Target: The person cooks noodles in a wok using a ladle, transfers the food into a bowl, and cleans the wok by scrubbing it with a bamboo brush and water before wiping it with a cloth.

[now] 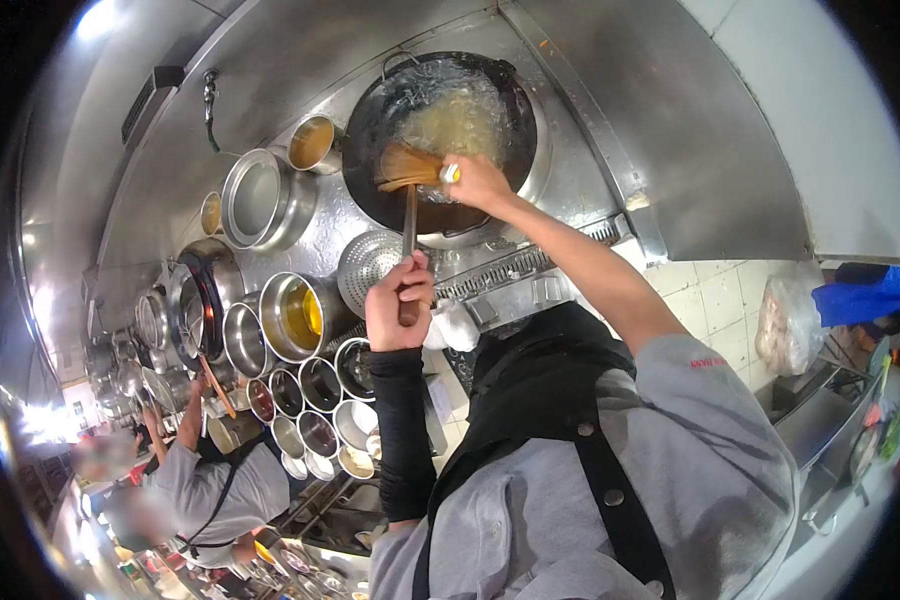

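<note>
My right hand (475, 182) is closed around the bound end of a bamboo wok brush (408, 166), its bristles fanned to the left over the wok (365, 130). Foamy, yellowish water (460, 120) lies in the wok. My left hand (400, 302), below a black sleeve, grips a long-handled wok utensil (410, 225) with a wooden grip and metal shaft. Its shaft runs up to the bristles. The utensil's head is hidden by the brush, so I cannot tell whether it is a ladle or spatula.
A perforated strainer (367, 268) lies left of my left hand. Steel pots, including one with yellow oil (305, 312), and several seasoning containers (320, 384) crowd the counter's left. A co-worker (225, 495) stands at the lower left. A steel panel (660, 120) borders the right.
</note>
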